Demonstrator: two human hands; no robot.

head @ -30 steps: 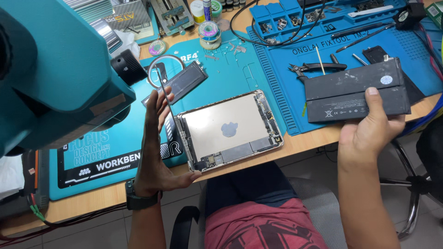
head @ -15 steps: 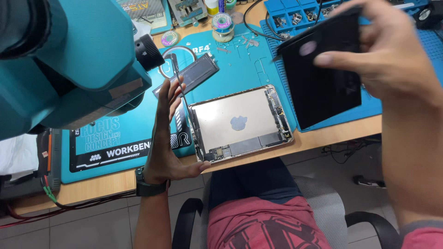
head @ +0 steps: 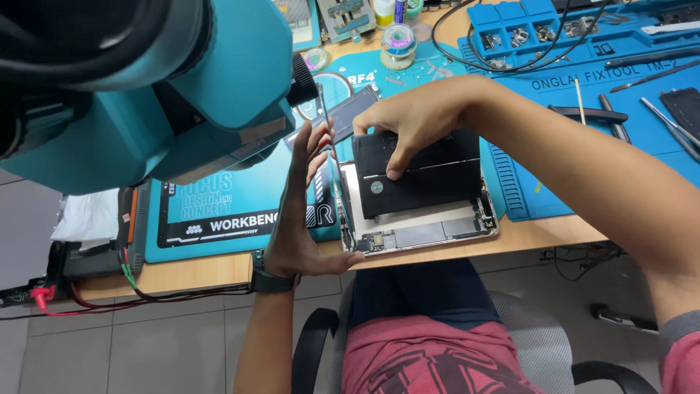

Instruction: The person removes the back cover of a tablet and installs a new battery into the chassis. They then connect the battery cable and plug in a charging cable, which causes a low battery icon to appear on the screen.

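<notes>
An opened tablet shell (head: 437, 233) lies at the table's front edge, its circuit boards showing along the near side. My right hand (head: 412, 120) presses a flat black battery (head: 426, 182) down into the shell, fingers spread on its top. My left hand (head: 299, 211) props the tablet's lifted screen panel (head: 332, 168) upright along the shell's left side; the panel shows edge-on, with my palm against it and my thumb under its near corner.
A large teal microscope head (head: 146, 87) fills the upper left and hides part of the teal work mat (head: 219, 211). A blue repair mat (head: 583, 80) at the right carries pliers (head: 590, 113), tweezers and screw trays. A dark phone part (head: 350, 109) and a solder reel (head: 399, 40) lie behind the tablet.
My right hand has carried the battery from the right, across in the air, and set it into the shell. My left hand stays on the raised screen panel.
</notes>
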